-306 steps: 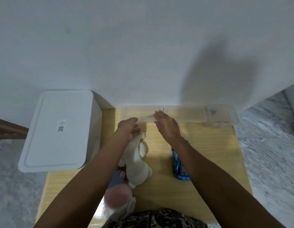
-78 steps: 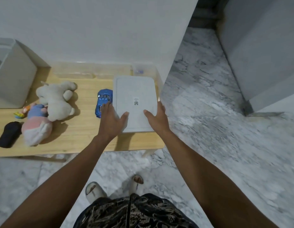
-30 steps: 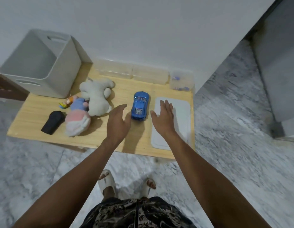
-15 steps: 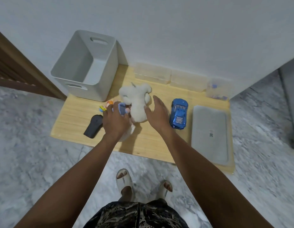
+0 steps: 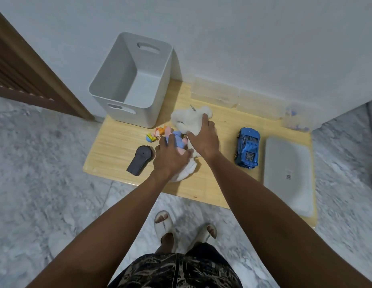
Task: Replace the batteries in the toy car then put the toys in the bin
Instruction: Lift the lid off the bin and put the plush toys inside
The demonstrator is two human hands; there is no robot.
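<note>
An open grey bin (image 5: 131, 80) stands empty at the low wooden table's (image 5: 212, 183) back left. My left hand (image 5: 170, 157) lies over a pink, blue and white plush toy (image 5: 179, 142), fingers curled around it. My right hand (image 5: 203, 138) presses on the white plush animal (image 5: 187, 119) beside it. The blue toy car (image 5: 248, 147) sits to the right, untouched. A black remote (image 5: 140, 160) and a small colourful toy (image 5: 157, 134) lie left of my hands.
The bin's grey lid (image 5: 288, 175) lies flat on the table's right end. Clear plastic boxes (image 5: 239, 98) line the wall at the back. A wooden door (image 5: 25, 69) stands at the left. Marble floor surrounds the table, with my sandalled feet (image 5: 181, 227) below.
The lid came off the bin and was laid at the table's right end. Both hands then moved left from the lid and car onto the two plush toys.
</note>
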